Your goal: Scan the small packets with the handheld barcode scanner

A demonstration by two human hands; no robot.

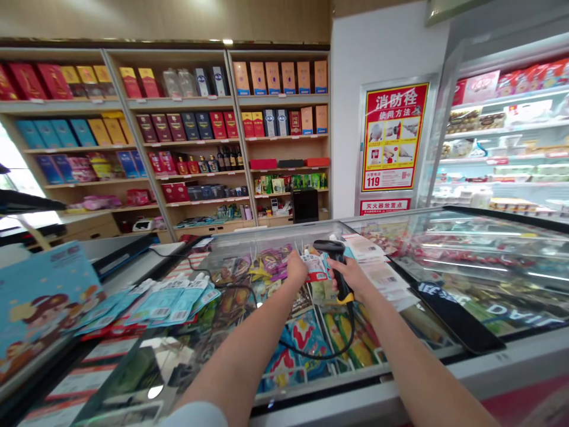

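With my right hand (353, 274) closed round the barcode scanner (334, 261) and my left hand (296, 267) pinching what looks like a spouted pouch (315, 267) just under its head, I should hold the pouch flat and steady.

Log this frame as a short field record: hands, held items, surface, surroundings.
setting: shop counter, glass-topped freezer
left hand: holds a small spouted pouch
right hand: grips a black barcode scanner, head over the pouch
scanner cable: loops across the glass
left of hands: fanned row of blue pouches
right of hands: paper sheets
background: shelves of boxed goods, red wall poster
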